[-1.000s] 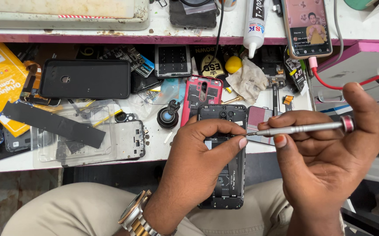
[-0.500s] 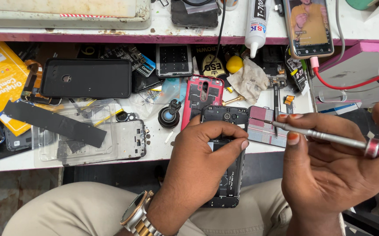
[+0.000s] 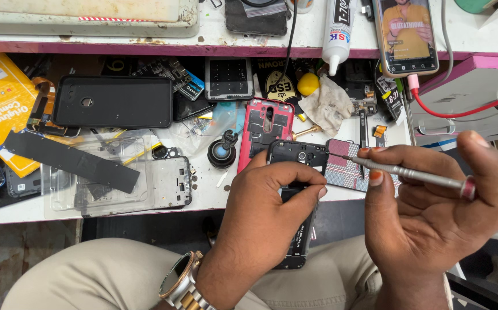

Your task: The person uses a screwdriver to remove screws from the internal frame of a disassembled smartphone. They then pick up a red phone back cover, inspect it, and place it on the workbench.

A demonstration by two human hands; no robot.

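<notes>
While steadied over the lap by the left hand [image 3: 272, 201], opened black phone [image 3: 295, 172] kept at bench [image 3: 203, 198] edge; right hand [image 3: 438, 206] pinching precision screwdriver [image 3: 409, 173], tip near top corner.

The screwdriver [image 3: 409, 172] is smooth, bright metal with a red band at its end. The opened phone [image 3: 296, 189] shows matt black plastic inside. Beside it, a red phone frame [image 3: 266, 129] looks glossy, and the black case [image 3: 114, 102] is dull, soft-looking plastic. The rag [image 3: 329, 106] is crumpled, stained cloth. The wristwatch [image 3: 180, 284] gleams, polished metal. The white benchtop [image 3: 214, 192] is scuffed and grimy.
</notes>
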